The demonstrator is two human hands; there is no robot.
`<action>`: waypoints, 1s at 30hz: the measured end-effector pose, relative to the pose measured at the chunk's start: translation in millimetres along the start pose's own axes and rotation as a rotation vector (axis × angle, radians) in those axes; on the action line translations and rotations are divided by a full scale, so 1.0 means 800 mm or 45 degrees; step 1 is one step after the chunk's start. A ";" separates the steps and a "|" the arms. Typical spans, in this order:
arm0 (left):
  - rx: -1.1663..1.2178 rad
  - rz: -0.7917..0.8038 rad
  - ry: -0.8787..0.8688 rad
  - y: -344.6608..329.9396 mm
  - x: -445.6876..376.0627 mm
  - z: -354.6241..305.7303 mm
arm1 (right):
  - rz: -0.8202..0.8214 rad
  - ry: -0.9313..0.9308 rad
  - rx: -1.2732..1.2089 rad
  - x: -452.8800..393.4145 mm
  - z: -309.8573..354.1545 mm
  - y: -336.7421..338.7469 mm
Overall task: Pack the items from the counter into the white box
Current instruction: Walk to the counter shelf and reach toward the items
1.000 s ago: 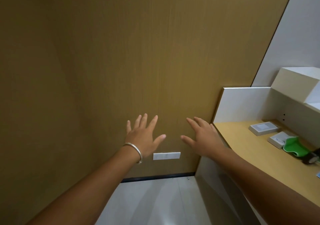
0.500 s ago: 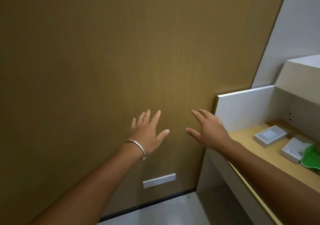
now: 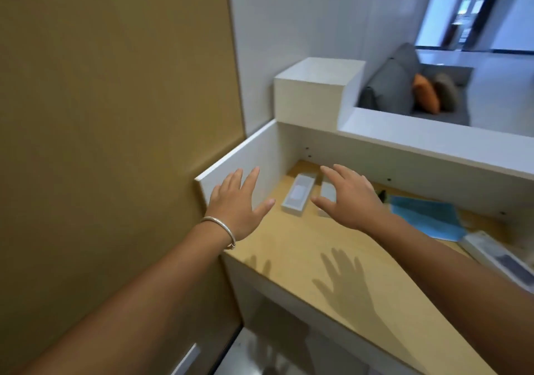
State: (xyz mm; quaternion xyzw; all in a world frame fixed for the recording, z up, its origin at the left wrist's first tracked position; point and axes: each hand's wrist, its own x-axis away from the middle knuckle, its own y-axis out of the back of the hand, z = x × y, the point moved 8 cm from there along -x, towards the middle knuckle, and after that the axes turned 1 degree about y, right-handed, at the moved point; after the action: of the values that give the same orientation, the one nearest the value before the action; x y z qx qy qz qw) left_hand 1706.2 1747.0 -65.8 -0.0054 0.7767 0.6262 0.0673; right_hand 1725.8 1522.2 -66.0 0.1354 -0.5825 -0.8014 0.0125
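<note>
Both hands raised above the pale wooden table (image 3: 291,259), palms down, fingers spread, nothing held: left hand (image 3: 235,205) with thin silver bracelet (image 3: 221,226) near the white side panel (image 3: 239,155), right hand (image 3: 351,198) hovering just over a small white rectangular carton (image 3: 328,192), partly hidden beneath it. Just beside, between the two hands, a flat white rectangular package with a grey printed face (image 3: 298,194), lying on the table. Further right, a light blue flat sheet or folder (image 3: 426,215) and, at the frame edge, a long white printed carton (image 3: 497,256). On the raised ledge behind, a large plain white cube-shaped box (image 3: 312,91), probably the packing box, though no opening visible from here. Packing apparently not yet begun. Risks from here: a sweeping reach knocking the two small packages against each other or toward the back wall; a one-handed pinch on a smooth carton slipping on the lift up to the ledge; motion blur suggesting a fast-turning head and an ill-judged reach.
</note>
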 end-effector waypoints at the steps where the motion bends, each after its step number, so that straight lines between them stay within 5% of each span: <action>1: -0.004 0.002 -0.072 -0.004 -0.025 -0.018 | -0.018 -0.060 0.018 -0.006 -0.024 0.009; 12: 0.223 -0.131 -0.512 0.018 -0.280 -0.182 | -0.173 -0.608 0.187 -0.026 -0.221 0.090; 21: 0.169 -0.174 -0.458 0.000 -0.416 -0.228 | -0.179 -0.844 0.198 -0.003 -0.302 0.091; 25: 0.127 -0.386 -0.438 0.006 -0.430 -0.227 | -0.180 -0.839 0.165 0.002 -0.329 0.084; 30: 0.160 -0.360 -0.323 0.009 -0.428 -0.224 | -0.174 -0.772 0.079 -0.004 -0.354 0.076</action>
State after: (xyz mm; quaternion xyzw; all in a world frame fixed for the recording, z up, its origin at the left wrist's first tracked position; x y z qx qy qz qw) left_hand 2027.7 1548.4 16.3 -0.0312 0.7910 0.5566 0.2522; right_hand 1785.7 1240.0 -88.7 -0.0707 -0.5736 -0.7859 -0.2197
